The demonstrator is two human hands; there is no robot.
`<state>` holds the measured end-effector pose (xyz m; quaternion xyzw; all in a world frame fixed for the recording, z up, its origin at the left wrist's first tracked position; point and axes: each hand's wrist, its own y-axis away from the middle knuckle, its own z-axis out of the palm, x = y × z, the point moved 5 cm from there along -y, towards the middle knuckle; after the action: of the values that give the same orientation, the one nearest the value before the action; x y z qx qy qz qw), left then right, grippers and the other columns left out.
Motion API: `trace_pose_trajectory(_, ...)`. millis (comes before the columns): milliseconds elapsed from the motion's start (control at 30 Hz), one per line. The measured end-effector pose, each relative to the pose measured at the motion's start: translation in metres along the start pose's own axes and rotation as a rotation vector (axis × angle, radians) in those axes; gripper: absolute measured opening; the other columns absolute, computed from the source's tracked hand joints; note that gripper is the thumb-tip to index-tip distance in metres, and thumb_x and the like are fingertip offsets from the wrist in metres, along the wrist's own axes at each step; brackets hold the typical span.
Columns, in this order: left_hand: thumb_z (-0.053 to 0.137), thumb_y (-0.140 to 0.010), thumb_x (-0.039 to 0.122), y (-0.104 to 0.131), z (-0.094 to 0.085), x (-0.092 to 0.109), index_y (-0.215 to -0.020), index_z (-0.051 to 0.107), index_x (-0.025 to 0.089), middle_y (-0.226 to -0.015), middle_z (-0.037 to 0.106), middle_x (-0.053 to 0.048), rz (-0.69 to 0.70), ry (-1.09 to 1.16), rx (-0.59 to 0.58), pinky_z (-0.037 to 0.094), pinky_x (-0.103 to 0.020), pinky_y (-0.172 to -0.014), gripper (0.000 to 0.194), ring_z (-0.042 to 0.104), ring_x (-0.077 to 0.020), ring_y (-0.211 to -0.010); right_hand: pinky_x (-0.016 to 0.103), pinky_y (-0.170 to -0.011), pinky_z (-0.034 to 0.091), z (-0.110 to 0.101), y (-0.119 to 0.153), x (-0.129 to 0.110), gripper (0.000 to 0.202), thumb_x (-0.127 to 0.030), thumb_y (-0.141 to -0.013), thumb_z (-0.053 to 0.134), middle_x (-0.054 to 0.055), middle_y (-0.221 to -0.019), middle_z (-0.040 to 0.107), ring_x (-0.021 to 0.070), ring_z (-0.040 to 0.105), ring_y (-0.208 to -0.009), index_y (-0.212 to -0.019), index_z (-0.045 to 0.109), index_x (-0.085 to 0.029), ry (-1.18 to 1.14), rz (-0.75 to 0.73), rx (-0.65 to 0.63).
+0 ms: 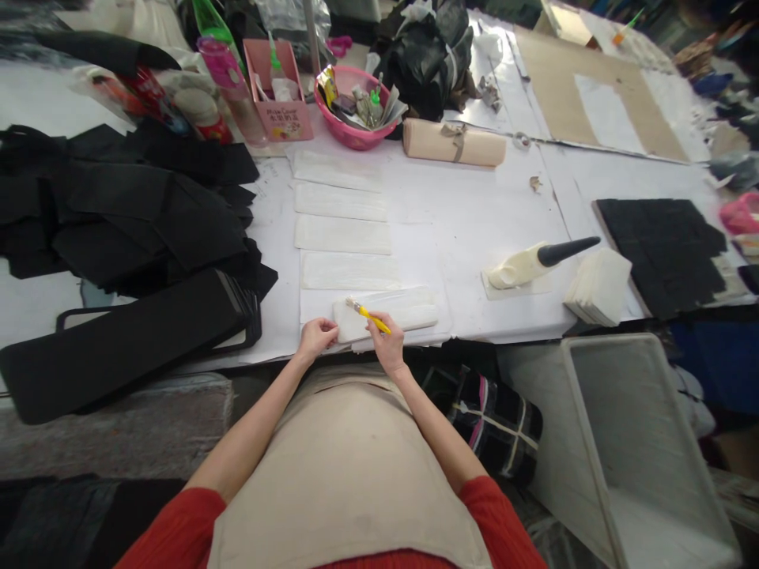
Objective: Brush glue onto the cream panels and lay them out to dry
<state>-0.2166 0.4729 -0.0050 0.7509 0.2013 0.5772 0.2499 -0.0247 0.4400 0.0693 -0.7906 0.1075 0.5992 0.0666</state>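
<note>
In my right hand [388, 344] is a small brush [372, 318] with a yellow handle, its bristles over the left part of a pale rectangular piece [409, 307] at the table's front edge. My left hand [319, 338] pinches at the near left corner of that piece; whether its fingertips grip the corner is too small to tell. Farther back, several similar white strips [342, 234] lie in a column on the white-covered table [432, 229]. A cream bottle [517, 267] with a black pointed nozzle rests to the right on a small pale sheet.
Black cut pieces [130, 197] heap at the left, beside long black panels [124, 340]. Behind stand a pink box [285, 118], a pink basket [356, 138] and a beige roll [439, 142]. White pads [598, 286] and a black stack [658, 253] lie right; a grey bin [640, 442] stands below.
</note>
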Motion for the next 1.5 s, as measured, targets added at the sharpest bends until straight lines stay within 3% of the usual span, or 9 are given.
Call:
trace_pose_trajectory(167,0.067,-0.058,0.026,0.002,-0.001,0.001,-0.069,0.060,0.016,-0.048,0.063,-0.001,-0.036,0.063,-0.024,0.046,-0.023,-0.044,0.017,0.056,-0.0133,-0.042,0.025,-0.061,0.053,0.010,0.015,0.011,0.026,-0.043,-0.087,0.057,0.002,-0.084,0.068,0.0165,0.070,-0.066,-0.097,0.063,-0.020,-0.088,0.153,-0.105)
trace_pose_trajectory(300,0.069,-0.058,0.029,0.003,-0.002,0.001,-0.070,0.061,0.015,-0.050,0.063,-0.001,-0.016,0.087,-0.043,0.047,-0.023,-0.045,0.020,0.058,-0.0136,-0.044,0.025,-0.063,0.053,-0.007,0.035,0.018,0.025,-0.042,-0.087,0.057,0.001,-0.076,0.068,0.0176,0.070,-0.066,-0.095,0.063,-0.019,-0.037,0.183,-0.140)
trace_pose_trajectory(567,0.069,-0.056,0.032,0.000,-0.002,0.000,-0.071,0.061,0.015,-0.049,0.063,-0.001,-0.002,0.038,-0.042,0.046,-0.024,-0.045,0.024,0.057,-0.0143,-0.044,0.028,-0.072,0.053,-0.122,0.009,0.023,0.035,-0.038,-0.092,0.043,0.009,-0.091,0.071,0.0202,0.068,-0.083,-0.098,0.069,-0.016,0.332,0.166,0.366)
trace_pose_trajectory(667,0.068,-0.057,0.033,-0.001,-0.001,-0.002,-0.070,0.061,0.016,-0.050,0.063,-0.001,0.004,0.020,-0.047,0.046,-0.025,-0.047,0.023,0.058,-0.0152,-0.046,0.028,-0.074,0.052,-0.131,0.012,0.023,0.036,-0.038,-0.093,0.042,0.010,-0.094,0.070,0.0201,0.067,-0.087,-0.099,0.070,-0.016,0.347,0.151,0.404)
trace_pose_trajectory(833,0.063,-0.061,0.031,0.003,-0.005,0.006,-0.066,0.061,0.020,-0.056,0.065,-0.002,0.137,-0.189,0.018,0.047,-0.027,-0.054,0.012,0.062,-0.0187,-0.054,0.031,-0.072,0.054,-0.115,0.022,0.027,0.038,-0.045,-0.092,0.046,0.009,-0.092,0.071,0.0199,0.067,-0.079,-0.099,0.070,-0.016,0.316,0.047,0.427)
trace_pose_trajectory(1067,0.060,-0.068,0.031,0.038,-0.011,0.052,-0.066,0.060,0.028,-0.067,0.067,0.000,0.426,-0.439,0.089,0.046,-0.030,-0.059,0.003,0.063,-0.0207,-0.062,0.031,-0.071,0.055,-0.166,0.024,0.022,0.042,-0.050,-0.088,0.054,0.011,-0.095,0.072,0.0203,0.071,-0.072,-0.105,0.068,-0.015,0.314,0.052,0.658)
trace_pose_trajectory(1267,0.060,-0.070,0.030,0.050,0.004,0.094,-0.066,0.055,0.028,-0.074,0.065,-0.001,0.549,-0.143,-0.196,0.053,-0.031,-0.063,0.006,0.063,-0.0192,-0.067,0.032,-0.073,0.058,-0.189,0.034,0.021,0.042,-0.052,-0.086,0.058,0.011,-0.095,0.073,0.0217,0.072,-0.076,-0.105,0.067,-0.015,0.225,0.079,0.723)
trace_pose_trajectory(1367,0.063,-0.069,0.032,0.049,0.015,0.138,-0.062,0.055,0.026,-0.074,0.064,-0.003,0.566,-0.091,-0.264,0.053,-0.030,-0.060,0.013,0.062,-0.0188,-0.068,0.032,-0.072,0.058,-0.205,0.023,0.026,0.044,-0.054,-0.084,0.060,0.011,-0.092,0.073,0.0224,0.072,-0.074,-0.102,0.067,-0.015,0.184,0.094,0.757)
trace_pose_trajectory(1500,0.066,-0.069,0.034,0.042,0.039,0.220,-0.062,0.057,0.023,-0.076,0.064,-0.005,0.625,-0.135,-0.343,0.053,-0.028,-0.062,0.016,0.061,-0.0183,-0.071,0.032,-0.070,0.059,-0.232,0.000,0.028,0.044,-0.052,-0.083,0.063,0.010,-0.092,0.074,0.0229,0.073,-0.075,-0.106,0.066,-0.015,0.131,0.099,0.788)
